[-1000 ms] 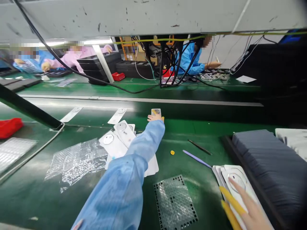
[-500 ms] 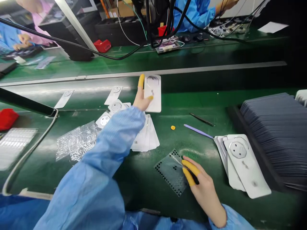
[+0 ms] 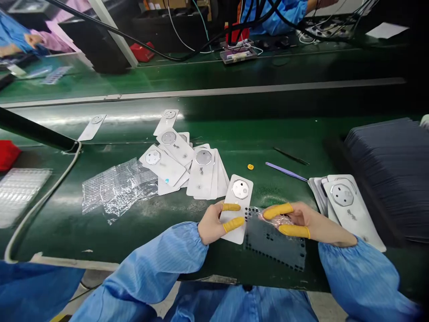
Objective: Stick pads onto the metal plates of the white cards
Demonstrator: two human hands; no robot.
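My left hand [image 3: 221, 219], with yellow finger cots, grips a white card [image 3: 240, 189] that has a round metallic part near its top. To its right, my right hand [image 3: 298, 220] pinches the upper edge of a clear plastic sheet [image 3: 278, 246] marked with black dots. The sheet's left edge meets the card. Several white cards [image 3: 203, 174] lie overlapped beyond my left hand. Another stack of white cards [image 3: 355, 219] rests to the right of my right hand. A purple pair of tweezers [image 3: 286, 171] touches that stack, with dark tweezers [image 3: 291, 155] behind.
Bubble wrap [image 3: 120, 188] lies left of the cards. A black tray of thin dark sheets [image 3: 389, 174] stands at the right. A small yellow piece [image 3: 250, 167] is mid-table. A black pole [image 3: 36, 129] and cable cross the left side. Other people sit beyond.
My left hand has come back toward me with the white card, beside the plastic sheet. My right hand has shifted right and up along with the sheet. The view has tilted down slightly.
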